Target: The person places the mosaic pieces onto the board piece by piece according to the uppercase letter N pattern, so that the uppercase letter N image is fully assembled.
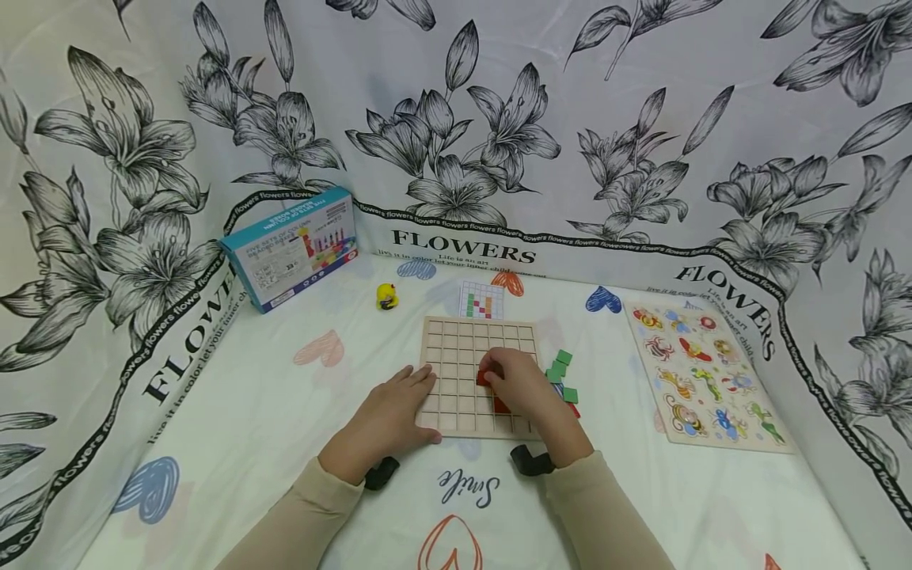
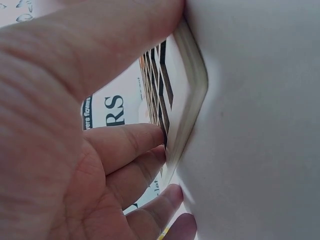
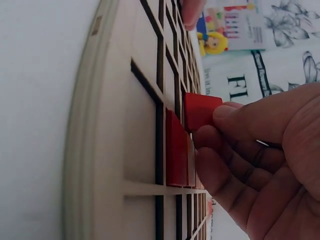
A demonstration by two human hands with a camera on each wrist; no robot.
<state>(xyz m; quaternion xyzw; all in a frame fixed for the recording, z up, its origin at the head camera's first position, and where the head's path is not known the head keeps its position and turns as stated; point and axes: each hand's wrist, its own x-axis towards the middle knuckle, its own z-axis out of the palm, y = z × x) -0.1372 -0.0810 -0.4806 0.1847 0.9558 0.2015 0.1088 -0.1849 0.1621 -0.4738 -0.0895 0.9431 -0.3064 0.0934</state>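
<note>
A wooden grid board (image 1: 456, 342) lies flat on the white cloth. My left hand (image 1: 388, 416) rests along its left edge with the fingers extended; in the left wrist view the fingertips (image 2: 152, 134) touch the rim. Over the board's right half, my right hand (image 1: 514, 381) pinches a red square tile (image 3: 199, 111) between thumb and fingers, tilted above the cells. Another red tile (image 3: 176, 152) sits in the grid nearer to me, partly covered by the right hand in the head view.
Several green tiles (image 1: 564, 357) lie right of the board, near a bit of red. Behind it is a card with a coloured grid pattern (image 1: 481, 302). A yellow duck toy (image 1: 386, 297) and a box (image 1: 295, 249) stand at left; an insect picture board (image 1: 705, 380) lies at right.
</note>
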